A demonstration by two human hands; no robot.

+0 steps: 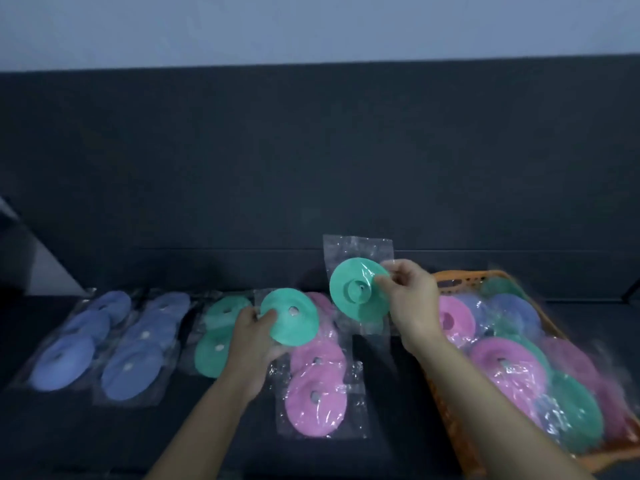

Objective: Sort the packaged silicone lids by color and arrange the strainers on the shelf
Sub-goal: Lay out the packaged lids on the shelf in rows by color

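- I watched the left hand point(254, 332) grip a green lid point(294, 318) by its edge, thumb on top and fingers curled underneath. It was lifted just off the surface, a little to 6 o'clock of the view's centre.
- The right hand point(414, 299) pinched a second green lid point(356, 294) between thumb and fingertips. This lid hung in the air at 1 o'clock of the first one, still sealed in its clear bag point(356, 247), whose loose top stood upright above it.
- The two green lids were near each other but did not touch.
- On the dark shelf point(207, 441), at 8 o'clock of the left hand, I saw two rows of bagged blue lids point(76, 344) lying side by side.
- A row of bagged green lids point(216, 344) lay just at 9 o'clock of the left hand, partly hidden by it.
- A row of bagged pink lids point(317, 403) lay between my view of the two forearms, at 5 o'clock of the left hand.
- An orange basket point(453, 278) sat at 3 to 4 o'clock of the right hand, holding a mixed heap of pink, blue and green bagged lids.
- Motion blur smeared the basket's far side, so I could not count what was in it.
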